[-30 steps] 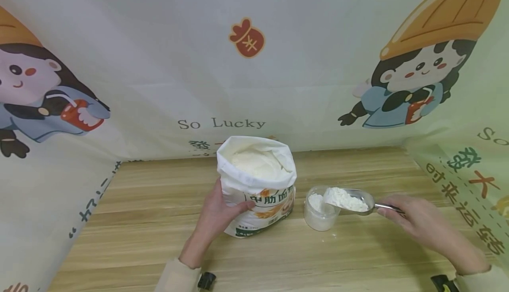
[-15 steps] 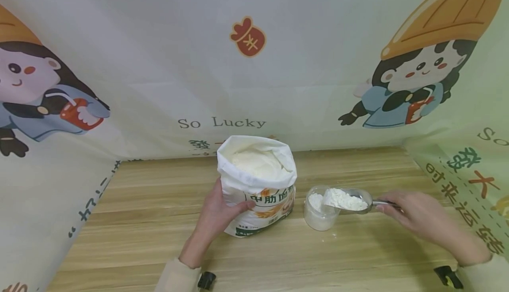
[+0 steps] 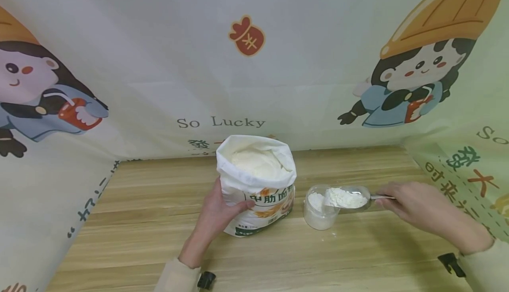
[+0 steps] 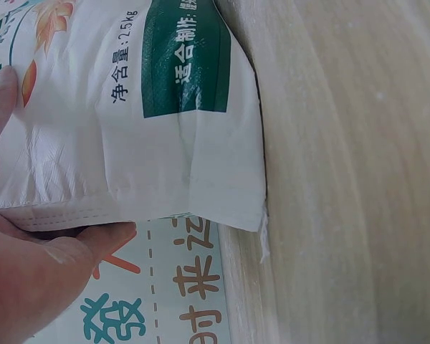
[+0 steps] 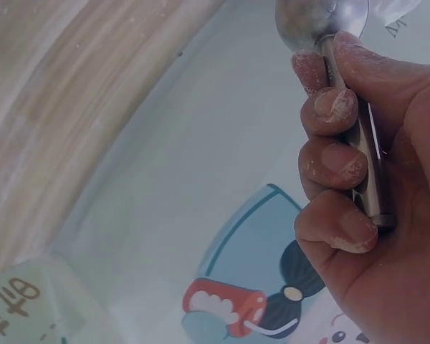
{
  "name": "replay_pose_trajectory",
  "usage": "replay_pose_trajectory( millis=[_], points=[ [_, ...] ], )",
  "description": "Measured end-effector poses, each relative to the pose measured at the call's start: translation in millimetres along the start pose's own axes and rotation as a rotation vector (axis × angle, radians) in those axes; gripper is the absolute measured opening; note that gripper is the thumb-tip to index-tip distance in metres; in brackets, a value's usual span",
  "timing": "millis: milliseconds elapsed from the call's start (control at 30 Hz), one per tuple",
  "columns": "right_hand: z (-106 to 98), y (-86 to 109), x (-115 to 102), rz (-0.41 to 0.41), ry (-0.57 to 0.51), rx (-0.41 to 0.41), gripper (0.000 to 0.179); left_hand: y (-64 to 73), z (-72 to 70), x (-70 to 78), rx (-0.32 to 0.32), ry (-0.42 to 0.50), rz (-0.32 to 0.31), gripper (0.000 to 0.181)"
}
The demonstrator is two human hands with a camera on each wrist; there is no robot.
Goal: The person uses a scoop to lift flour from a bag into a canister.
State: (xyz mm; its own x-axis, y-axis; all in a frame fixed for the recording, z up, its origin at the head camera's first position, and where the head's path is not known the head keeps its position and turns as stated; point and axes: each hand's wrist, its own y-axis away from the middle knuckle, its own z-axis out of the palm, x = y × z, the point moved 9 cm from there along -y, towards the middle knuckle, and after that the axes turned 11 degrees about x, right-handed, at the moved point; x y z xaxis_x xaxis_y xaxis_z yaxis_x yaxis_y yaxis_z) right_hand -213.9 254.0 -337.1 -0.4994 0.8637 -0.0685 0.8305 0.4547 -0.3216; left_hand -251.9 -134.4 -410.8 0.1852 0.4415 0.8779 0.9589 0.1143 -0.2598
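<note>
A white flour bag (image 3: pixel 258 208) stands with its top rolled down, pale flour (image 3: pixel 258 164) visible inside. My left hand (image 3: pixel 218 212) grips the bag's left side, thumb across the front. In the left wrist view, the thumb and fingers lie on either side of the bag (image 4: pixel 129 158). My right hand (image 3: pixel 417 208) holds a metal scoop (image 3: pixel 367 196) heaped with flour; the right wrist view shows several flour-dusted fingers curled round its handle (image 5: pixel 365 158). The scoop's tip is over the rim of a clear jar (image 3: pixel 318 219), which has flour in it.
The wooden table (image 3: pixel 151 221) carries a few specks of flour near the jar. A printed cloth (image 3: pixel 310 75) rises behind the table and along both sides.
My right hand has risen slightly and the scoop's handle lies more level, with the tip shifted a little right. The flour stays heaped in it. The left hand and bag keep their place.
</note>
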Motion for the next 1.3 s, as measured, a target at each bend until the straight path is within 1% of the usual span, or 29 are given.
replay_pose_trajectory(
  millis=[167, 367, 500, 667, 900, 1167, 1300],
  points=[
    [-3.3, -5.1, -5.0, -0.021, 0.027, -0.013, 0.012, -0.2, 0.0, -0.3, 0.001, 0.002, -0.002, 0.095],
    [-5.4, -11.9, -10.7, -0.026, 0.055, -0.024, 0.012, -0.1, -0.1, 0.1, 0.001, -0.001, 0.000, 0.095],
    [-4.5, -15.6, -13.7, -0.020, 0.066, -0.046, 0.011, 0.0, -0.2, 0.9, 0.003, -0.004, 0.005, 0.094],
    [-4.5, -21.0, -18.5, -0.028, 0.074, -0.045, 0.008, -0.2, -0.1, 0.5, 0.004, -0.007, 0.004, 0.094],
    [-7.5, -27.7, -25.6, -0.060, 0.101, -0.033, 0.018, -0.2, -0.3, 1.1, 0.006, -0.008, 0.009, 0.093],
    [-10.9, -33.1, -32.5, -0.073, 0.136, -0.025, 0.018, -0.3, -0.4, 1.7, 0.007, -0.013, 0.005, 0.093],
    [-12.5, -36.1, -36.4, -0.089, 0.165, -0.020, 0.022, -0.2, -0.8, 2.0, 0.009, -0.014, 0.002, 0.092]
  ],
)
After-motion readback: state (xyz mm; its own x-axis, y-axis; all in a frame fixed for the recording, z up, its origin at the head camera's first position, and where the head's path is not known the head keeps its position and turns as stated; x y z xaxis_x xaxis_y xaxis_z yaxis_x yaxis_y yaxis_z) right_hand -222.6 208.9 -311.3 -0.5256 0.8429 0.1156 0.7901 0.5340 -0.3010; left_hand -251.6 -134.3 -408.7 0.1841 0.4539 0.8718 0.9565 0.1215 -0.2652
